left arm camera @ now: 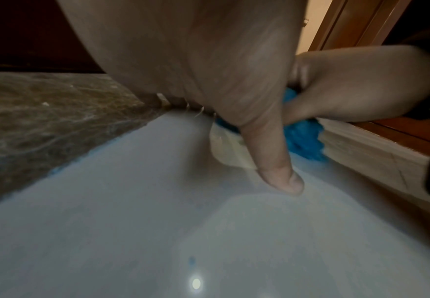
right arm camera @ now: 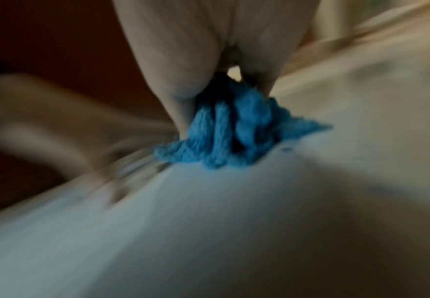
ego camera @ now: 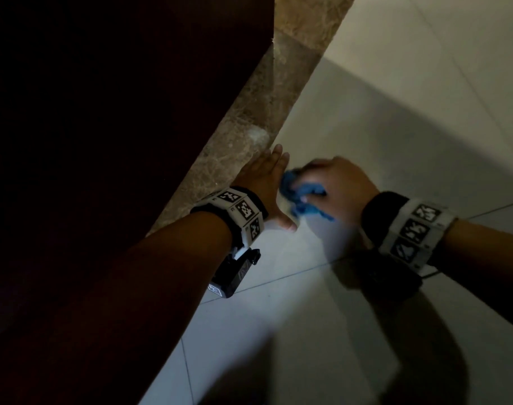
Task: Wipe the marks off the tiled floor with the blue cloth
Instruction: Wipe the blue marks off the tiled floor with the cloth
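Blue cloth point(ego camera: 303, 197) bunched, on tiled floor point(ego camera: 366, 118); right hand point(ego camera: 338, 185) grips it; left hand point(ego camera: 267, 182) spread flat.

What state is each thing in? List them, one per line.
blue cloth: bunched up, gripped, pressed to the floor.
right hand: curled round the cloth, motion-blurred.
left hand: fingers straight, flat on the floor beside the cloth.
tiled floor: pale, glossy; marks too blurred to judge.
brown stone strip: dusty, cobwebbed.

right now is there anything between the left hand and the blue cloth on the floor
Nothing solid: only a narrow strip of bare floor tile separates the flat left hand from the bunched blue cloth gripped by the right hand. The head view shows it best.
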{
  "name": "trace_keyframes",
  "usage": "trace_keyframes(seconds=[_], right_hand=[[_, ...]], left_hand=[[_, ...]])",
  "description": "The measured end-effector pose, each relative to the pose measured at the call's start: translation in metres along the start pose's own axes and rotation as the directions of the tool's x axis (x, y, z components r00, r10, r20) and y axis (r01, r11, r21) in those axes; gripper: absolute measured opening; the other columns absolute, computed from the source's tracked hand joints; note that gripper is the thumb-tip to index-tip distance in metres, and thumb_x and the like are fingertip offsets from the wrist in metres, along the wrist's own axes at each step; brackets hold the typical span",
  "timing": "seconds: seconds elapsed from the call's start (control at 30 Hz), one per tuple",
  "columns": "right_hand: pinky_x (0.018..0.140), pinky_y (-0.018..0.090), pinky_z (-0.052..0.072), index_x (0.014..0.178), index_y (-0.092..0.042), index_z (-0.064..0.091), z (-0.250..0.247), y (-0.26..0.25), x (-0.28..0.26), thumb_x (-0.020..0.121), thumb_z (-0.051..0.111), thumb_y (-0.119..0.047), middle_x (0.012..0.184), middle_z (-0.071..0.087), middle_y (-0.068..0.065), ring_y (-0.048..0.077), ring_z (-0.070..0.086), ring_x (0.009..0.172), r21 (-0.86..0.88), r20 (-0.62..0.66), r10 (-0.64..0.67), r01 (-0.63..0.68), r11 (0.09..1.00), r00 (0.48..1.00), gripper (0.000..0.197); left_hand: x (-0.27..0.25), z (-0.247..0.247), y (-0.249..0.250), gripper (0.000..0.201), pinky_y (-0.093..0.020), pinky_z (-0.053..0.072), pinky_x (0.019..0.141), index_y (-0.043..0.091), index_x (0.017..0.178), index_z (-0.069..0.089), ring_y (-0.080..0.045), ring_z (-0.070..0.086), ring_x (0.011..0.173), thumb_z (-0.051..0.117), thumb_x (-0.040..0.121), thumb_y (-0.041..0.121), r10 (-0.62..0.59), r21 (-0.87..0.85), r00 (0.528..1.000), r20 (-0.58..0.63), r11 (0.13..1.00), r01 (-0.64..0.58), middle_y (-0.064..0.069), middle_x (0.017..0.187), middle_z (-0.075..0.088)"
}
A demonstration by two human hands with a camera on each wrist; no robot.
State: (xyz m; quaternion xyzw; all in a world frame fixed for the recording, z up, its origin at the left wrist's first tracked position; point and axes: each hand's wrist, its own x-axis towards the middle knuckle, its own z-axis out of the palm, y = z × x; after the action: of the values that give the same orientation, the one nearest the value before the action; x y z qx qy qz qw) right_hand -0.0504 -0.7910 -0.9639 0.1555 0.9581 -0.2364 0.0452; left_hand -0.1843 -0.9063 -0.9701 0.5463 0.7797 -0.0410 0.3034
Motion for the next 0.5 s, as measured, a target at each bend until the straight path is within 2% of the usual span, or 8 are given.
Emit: trace_keyframes(seconds=[0.07, 0.13, 0.17, 0.23, 0.33, 0.4, 0.43, 0.5], right_hand=[[0.085, 0.022, 0.028, 0.104, -0.032, 0.066, -0.001, -0.003, -0.010, 0.081, 0.066, -0.023, 0.114, 0.060, -0.007, 0.020, 0.053, 0.101, -0.048, 0.142, -0.089, 0.096, 0.994, 0.986, 0.025], [0.090, 0.025, 0.033, 0.103, -0.038, 0.064, -0.010, 0.004, -0.009, 0.082, 0.064, -0.023, 0.118, 0.057, -0.014, 0.016, 0.049, 0.104, -0.082, 0.219, -0.059, 0.078, 0.994, 0.974, 0.026], [0.092, 0.029, 0.036, 0.104, -0.038, 0.063, -0.013, 0.011, -0.006, 0.082, 0.064, -0.022, 0.117, 0.058, -0.013, 0.018, 0.049, 0.104, -0.088, 0.205, -0.020, 0.039, 0.995, 0.979, 0.028], [0.091, 0.033, 0.041, 0.108, -0.032, 0.062, -0.021, 0.028, 0.005, 0.079, 0.064, -0.016, 0.116, 0.061, -0.002, 0.026, 0.055, 0.105, -0.041, 0.047, 0.107, -0.105, 0.994, 0.993, 0.033], [0.092, 0.033, 0.042, 0.118, -0.027, 0.060, -0.023, 0.034, 0.013, 0.081, 0.062, -0.014, 0.118, 0.062, 0.005, 0.031, 0.057, 0.106, 0.064, -0.146, 0.293, -0.287, 0.956, 0.945, 0.039], [0.092, 0.029, 0.039, 0.117, -0.025, 0.063, -0.013, 0.017, 0.007, 0.081, 0.063, -0.015, 0.117, 0.062, 0.006, 0.029, 0.059, 0.105, 0.032, -0.107, 0.205, -0.203, 0.979, 0.973, 0.037], [0.092, 0.027, 0.035, 0.116, -0.023, 0.064, -0.006, 0.007, 0.000, 0.081, 0.065, -0.016, 0.117, 0.062, 0.005, 0.028, 0.058, 0.106, 0.001, -0.045, 0.088, -0.088, 0.996, 0.995, 0.036], [0.095, 0.026, 0.029, 0.116, -0.025, 0.064, 0.005, -0.007, -0.019, 0.082, 0.066, -0.022, 0.122, 0.060, 0.000, 0.023, 0.055, 0.110, -0.020, 0.116, -0.137, 0.140, 0.990, 0.984, 0.035]], left_hand=[[0.000, 0.000, 0.000, 0.137, -0.033, -0.001, 0.121, 0.012, 0.152, -0.013, -0.021, -0.013, 0.148, 0.078, 0.063, 0.063, 0.002, 0.005, 1.000, -0.004, 1.000, -0.002, -0.006, 0.160, -0.019], [-0.001, 0.000, 0.000, 0.135, -0.032, -0.002, 0.120, 0.014, 0.152, -0.014, -0.020, -0.014, 0.148, 0.078, 0.065, 0.061, -0.006, 0.002, 1.000, -0.006, 1.000, 0.006, -0.004, 0.159, -0.021], [-0.002, 0.000, 0.000, 0.135, -0.032, -0.002, 0.119, 0.014, 0.152, -0.014, -0.020, -0.014, 0.148, 0.078, 0.065, 0.061, -0.006, 0.003, 1.000, -0.008, 1.000, 0.006, -0.003, 0.159, -0.021], [-0.003, 0.001, 0.001, 0.135, -0.032, -0.002, 0.120, 0.015, 0.152, -0.015, -0.019, -0.014, 0.148, 0.077, 0.065, 0.062, -0.009, 0.010, 1.000, -0.020, 1.000, 0.009, -0.003, 0.159, -0.021], [-0.003, 0.001, 0.002, 0.135, -0.032, -0.001, 0.120, 0.015, 0.152, -0.015, -0.019, -0.014, 0.148, 0.077, 0.065, 0.062, -0.017, 0.012, 1.000, -0.025, 1.000, 0.018, -0.002, 0.160, -0.021], [-0.003, 0.000, 0.001, 0.135, -0.032, -0.001, 0.120, 0.014, 0.152, -0.015, -0.020, -0.014, 0.148, 0.076, 0.066, 0.063, -0.014, 0.021, 1.000, -0.010, 1.000, 0.014, -0.004, 0.159, -0.021], [-0.002, -0.001, 0.001, 0.135, -0.032, -0.001, 0.121, 0.013, 0.152, -0.015, -0.020, -0.013, 0.148, 0.076, 0.066, 0.063, -0.009, 0.024, 1.000, -0.005, 1.000, 0.009, -0.005, 0.160, -0.020], [-0.002, -0.002, 0.001, 0.135, -0.033, 0.000, 0.121, 0.012, 0.152, -0.014, -0.021, -0.012, 0.148, 0.077, 0.065, 0.061, -0.001, 0.025, 1.000, 0.005, 1.000, 0.001, -0.006, 0.160, -0.019]])
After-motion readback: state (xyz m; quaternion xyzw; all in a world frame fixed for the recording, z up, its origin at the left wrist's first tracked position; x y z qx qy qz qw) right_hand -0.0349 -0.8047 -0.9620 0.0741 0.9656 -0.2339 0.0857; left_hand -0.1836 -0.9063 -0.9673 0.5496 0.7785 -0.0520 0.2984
